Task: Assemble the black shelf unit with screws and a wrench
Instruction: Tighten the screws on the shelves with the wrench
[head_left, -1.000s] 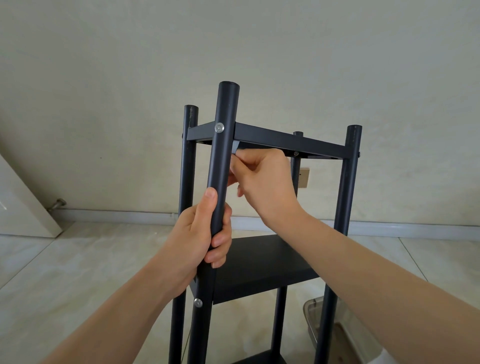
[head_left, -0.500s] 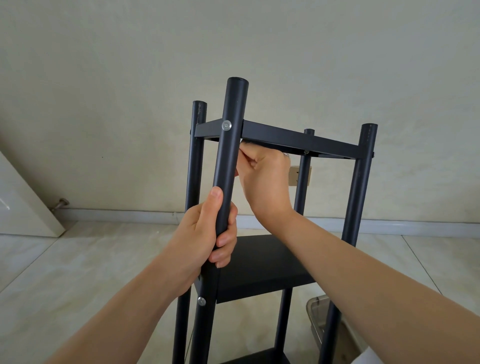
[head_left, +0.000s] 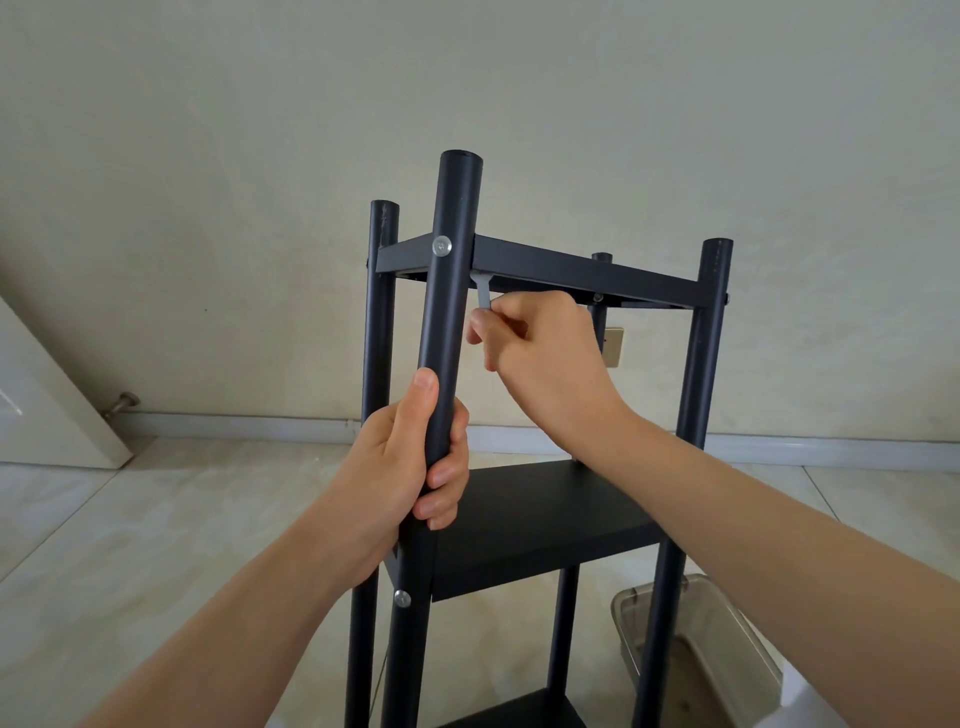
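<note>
The black shelf unit (head_left: 540, 525) stands upright on the floor, with round black posts and flat shelves. My left hand (head_left: 410, 457) grips the near post (head_left: 447, 332) below the top shelf (head_left: 582, 267). A silver screw head (head_left: 441, 246) shows on that post at the top shelf's corner, and another screw (head_left: 401, 598) sits lower down. My right hand (head_left: 540, 343) pinches a small grey wrench (head_left: 483, 296) whose upper end reaches under the top shelf's corner, just right of the post.
A clear plastic box (head_left: 727, 660) sits on the tiled floor at the lower right, behind the right post. A white door (head_left: 47, 415) with a floor stop (head_left: 122, 404) is at the left. A plain wall with a brass outlet plate (head_left: 615, 345) stands behind.
My right hand has dropped from up against the underside of the top shelf, so the grey wrench now shows below the corner. My left hand keeps its grip on the post.
</note>
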